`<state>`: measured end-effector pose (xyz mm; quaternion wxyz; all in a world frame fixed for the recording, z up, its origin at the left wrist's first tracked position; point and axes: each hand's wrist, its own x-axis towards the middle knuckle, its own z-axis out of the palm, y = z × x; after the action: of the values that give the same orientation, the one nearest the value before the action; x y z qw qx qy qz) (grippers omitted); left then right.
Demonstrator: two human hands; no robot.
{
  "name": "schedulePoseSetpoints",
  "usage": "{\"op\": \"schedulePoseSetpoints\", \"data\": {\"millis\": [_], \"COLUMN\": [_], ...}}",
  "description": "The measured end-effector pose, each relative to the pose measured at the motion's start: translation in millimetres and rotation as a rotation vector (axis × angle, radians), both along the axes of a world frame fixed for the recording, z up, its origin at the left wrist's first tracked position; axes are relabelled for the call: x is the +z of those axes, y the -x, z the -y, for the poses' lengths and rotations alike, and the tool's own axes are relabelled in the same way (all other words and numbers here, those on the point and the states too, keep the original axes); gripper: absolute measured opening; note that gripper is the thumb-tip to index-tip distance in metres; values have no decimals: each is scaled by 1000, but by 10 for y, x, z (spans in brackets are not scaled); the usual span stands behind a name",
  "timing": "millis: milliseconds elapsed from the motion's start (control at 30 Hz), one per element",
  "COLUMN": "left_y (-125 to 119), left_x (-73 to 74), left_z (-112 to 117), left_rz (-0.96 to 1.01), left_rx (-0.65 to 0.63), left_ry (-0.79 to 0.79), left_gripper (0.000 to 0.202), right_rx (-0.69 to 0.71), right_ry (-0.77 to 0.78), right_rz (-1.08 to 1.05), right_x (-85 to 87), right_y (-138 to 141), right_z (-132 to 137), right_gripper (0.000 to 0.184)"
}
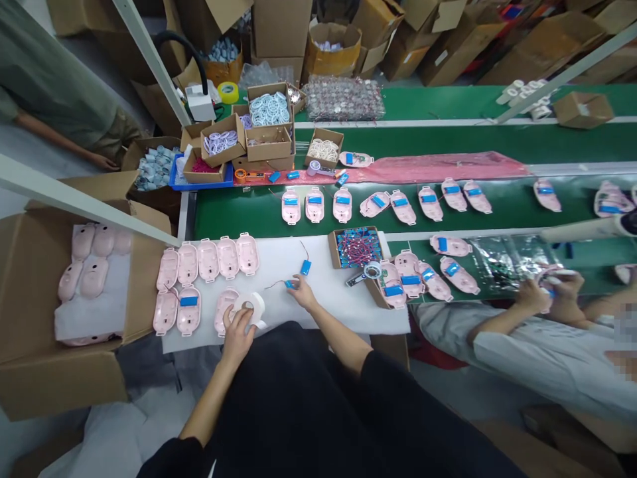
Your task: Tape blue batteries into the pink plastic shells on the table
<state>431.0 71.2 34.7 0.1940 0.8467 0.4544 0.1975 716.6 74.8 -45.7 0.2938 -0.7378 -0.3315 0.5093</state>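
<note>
Left hand [239, 330]: grips one white ring-shaped tape roll [258, 308]
Right hand [302, 293]: pinches one blue rectangular battery [288, 284]
Pale-pink oval plastic shells [247, 254]: eight near left hand, one containing another battery [189, 301]

A long green tabletop [239, 222] has a white sheet [279, 255] spread over its near left part, with two rows of pink shells [228, 257] and a box [335, 252] of wired batteries [358, 245] on it. The green surface carries more pink shells, some shiny plastic [517, 262] and, at the left end, a blue tray [204, 186].
</note>
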Motion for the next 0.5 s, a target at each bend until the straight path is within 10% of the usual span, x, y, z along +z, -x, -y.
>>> {"op": "schedulePoseSetpoints", "data": {"millis": [300,500], "left_y": [49,5], "left_x": [317,469], "left_z": [-140,-178], "left_rz": [-6,-39], "left_rx": [-247,-296], "left_ry": [54,38], "left_gripper": [46,48], "right_rx": [-237,-54], "right_ry": [-244,-288], "right_rz": [-849,-319], "right_x": [1141,1489], "right_y": [225,297], "right_z": [270,285], "right_gripper": [52,62]}}
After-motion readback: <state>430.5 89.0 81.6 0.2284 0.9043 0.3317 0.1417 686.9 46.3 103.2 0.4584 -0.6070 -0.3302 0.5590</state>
